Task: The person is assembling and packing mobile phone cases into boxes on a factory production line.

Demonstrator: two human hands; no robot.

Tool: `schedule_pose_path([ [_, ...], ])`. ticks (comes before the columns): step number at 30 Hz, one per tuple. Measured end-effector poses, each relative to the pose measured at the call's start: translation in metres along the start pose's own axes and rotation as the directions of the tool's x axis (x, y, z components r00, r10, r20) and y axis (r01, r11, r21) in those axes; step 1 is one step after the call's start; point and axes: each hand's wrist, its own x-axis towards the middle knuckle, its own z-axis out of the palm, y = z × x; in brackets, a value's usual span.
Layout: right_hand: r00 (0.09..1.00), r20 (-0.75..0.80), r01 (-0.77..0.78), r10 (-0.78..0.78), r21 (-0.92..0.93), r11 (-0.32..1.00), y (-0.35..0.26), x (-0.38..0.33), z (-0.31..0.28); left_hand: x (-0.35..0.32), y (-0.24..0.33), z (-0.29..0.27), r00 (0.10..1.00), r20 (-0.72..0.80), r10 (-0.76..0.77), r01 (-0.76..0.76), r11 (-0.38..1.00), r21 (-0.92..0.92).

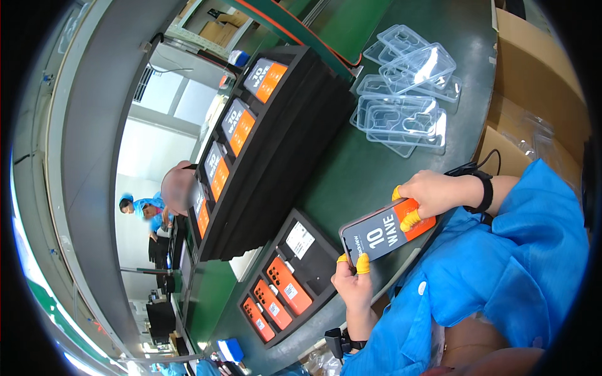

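A smartphone (380, 235) with a grey and orange printed film on its screen is held between my two hands, tilted above the bench edge. My left hand (355, 283) pinches its lower left end between thumb and finger. At the opposite, orange end, my right hand (433, 195) grips the phone's edges. Yellow finger cots cover the fingertips in view on both hands. Beside my left hand lies a black foam tray (321, 269) with three orange phones (290, 285) set back-up in its slots and a white label on it.
A tall stack of black foam trays (276, 150) stands behind, its top holding several film-covered phones (238, 126). Clear plastic cases (401, 119) are piled on the green bench (326, 182). Right of it is a cardboard box (533, 69). A blue bin (231, 349) and a person in blue (150, 210) are farther off.
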Motion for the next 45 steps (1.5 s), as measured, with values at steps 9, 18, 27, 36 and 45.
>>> schedule_pose_path([
  [9, 0.994, -0.109, 0.012, -0.009, 0.028, 1.000, -0.010, 0.004, 0.019, 0.010, -0.001, -0.014, 0.985, 0.145, -0.098, 0.096, 0.995, 0.016],
  [18, 0.990, -0.132, 0.116, -0.040, 0.638, 0.761, -0.032, 0.008, 0.034, -0.004, -0.016, -0.014, 0.893, 0.449, 0.041, 0.115, 0.942, -0.315],
  [27, 0.927, -0.362, 0.324, -0.092, 0.654, 0.684, -0.067, 0.030, 0.072, -0.022, -0.015, -0.008, 0.955, 0.156, 0.252, -0.276, 0.948, 0.156],
  [36, 0.713, -0.576, 0.646, -0.400, 0.316, 0.695, -0.072, 0.054, 0.090, -0.024, -0.021, -0.044, 0.984, 0.178, -0.017, 0.042, 0.989, -0.140],
  [45, 0.790, -0.603, 0.482, -0.110, 0.500, 0.719, -0.054, 0.046, 0.057, 0.040, -0.066, -0.139, 0.819, 0.089, -0.567, 0.471, 0.753, 0.460],
])
